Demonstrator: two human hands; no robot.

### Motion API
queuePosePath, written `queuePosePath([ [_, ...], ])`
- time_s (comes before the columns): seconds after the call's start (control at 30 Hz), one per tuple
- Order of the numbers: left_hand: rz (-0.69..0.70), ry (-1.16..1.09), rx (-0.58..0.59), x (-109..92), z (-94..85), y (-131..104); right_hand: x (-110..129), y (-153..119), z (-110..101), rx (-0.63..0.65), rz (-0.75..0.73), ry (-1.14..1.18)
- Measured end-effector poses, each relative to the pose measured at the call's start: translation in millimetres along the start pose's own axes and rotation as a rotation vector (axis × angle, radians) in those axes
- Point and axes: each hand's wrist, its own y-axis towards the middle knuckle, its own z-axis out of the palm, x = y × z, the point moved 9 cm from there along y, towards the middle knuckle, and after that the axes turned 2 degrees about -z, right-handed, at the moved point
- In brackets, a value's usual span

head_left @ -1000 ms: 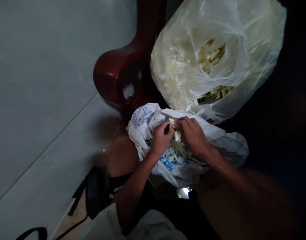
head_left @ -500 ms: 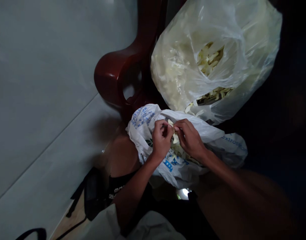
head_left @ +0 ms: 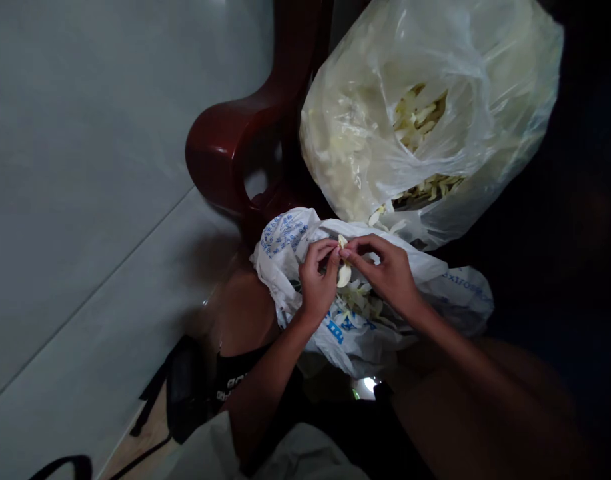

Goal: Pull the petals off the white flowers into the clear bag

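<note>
A pale cream flower (head_left: 344, 274) is pinched between the fingertips of both hands. My left hand (head_left: 318, 275) grips it from the left, thumb and index finger together. From the right, my right hand (head_left: 385, 267) pinches the same flower near its upper part. Below the fingers lie loose pale petals or flowers (head_left: 358, 300) inside a white plastic bag with blue print (head_left: 285, 233), which rests on the lap. The petal tips hang downward over the bag's opening.
A large translucent plastic bag (head_left: 435, 60) full of pale flowers stands at the upper right. Left of it curves a dark red wooden armrest (head_left: 220, 147). A black bag (head_left: 185, 387) with a strap lies at the lower left, beside the grey tiles (head_left: 85, 167).
My right hand's fingers have spread into a wider arch while still pinching. My left hand has shifted slightly, and the flower now hangs more visibly between the hands.
</note>
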Motion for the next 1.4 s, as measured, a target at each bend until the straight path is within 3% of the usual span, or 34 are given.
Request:
queuePosePath([
  [0.37, -0.094, -0.063, 0.012, 9, 3.0, 3, -10, 4, -1, 0.069, 0.046, 0.099],
  [0.57, -0.065, -0.045, 0.038, 5, 6.1, 3, 6, 3, -3, 0.104, -0.093, -0.098],
  [0.67, -0.025, -0.006, 0.033, 3, 6.4, 3, 6, 1, 1, 0.132, -0.082, -0.107],
  [0.87, 0.093, 0.161, -0.075, -1, 0.7, -2, -10, -2, 17, 0.192, 0.062, 0.002],
  [0.97, 0.151, 0.237, -0.194, -8, -13.3, 1, -7, -3, 15, 0.199, 0.084, 0.083],
  [1.1, 0.061, 0.137, -0.325, -8, -38.9, 12, 4, -1, -9, 0.038, 0.111, 0.279],
  [1.2, 0.056, 0.045, -0.278, -15, -36.7, 13, 8, -2, -16, -0.061, 0.130, 0.527],
  [1.27, 0.056, -0.013, -0.326, -17, -37.0, 8, 10, -3, -16, -0.127, 0.127, 0.660],
  [1.4, 0.049, -0.090, -0.384, -13, -38.1, 4, 3, -6, -34, -0.381, 0.116, 0.670],
])
